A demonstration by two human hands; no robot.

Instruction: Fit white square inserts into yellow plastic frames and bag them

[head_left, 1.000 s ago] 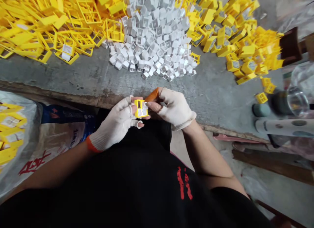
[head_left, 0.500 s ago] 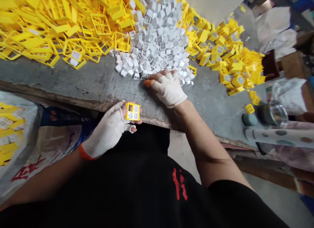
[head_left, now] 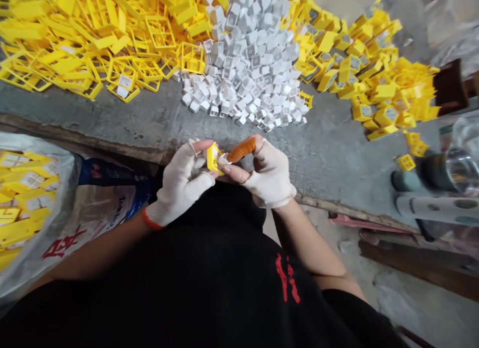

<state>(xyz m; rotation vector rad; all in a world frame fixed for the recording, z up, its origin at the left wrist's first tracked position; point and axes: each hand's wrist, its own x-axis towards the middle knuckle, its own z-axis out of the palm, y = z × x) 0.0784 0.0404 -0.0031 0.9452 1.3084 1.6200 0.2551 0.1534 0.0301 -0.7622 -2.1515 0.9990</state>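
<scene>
My left hand (head_left: 183, 180), in a white fingerless glove, grips a small yellow plastic frame (head_left: 212, 157) by its edges, tilted on its side. Between the thumb and orange-covered forefinger of my right hand (head_left: 267, 171) is a small white plastic block (head_left: 224, 160), right against the frame's open side. Whether the block sits partly inside a compartment, I cannot tell. Both hands are in front of my body at the table's near edge. Beyond them lies a heap of white blocks (head_left: 254, 63).
Yellow frames (head_left: 123, 33) are piled at the back left of the grey table (head_left: 112, 116). More yellow pieces, many with inserts, lie in a heap (head_left: 381, 88) at the right, near a glass jar (head_left: 462, 171). An open sack (head_left: 65, 198) of yellow-and-white pieces stands at the lower left.
My right hand has come back from the white heap to the left hand, now with a white block. My left hand has shifted slightly right and turned the frame onto its side.
</scene>
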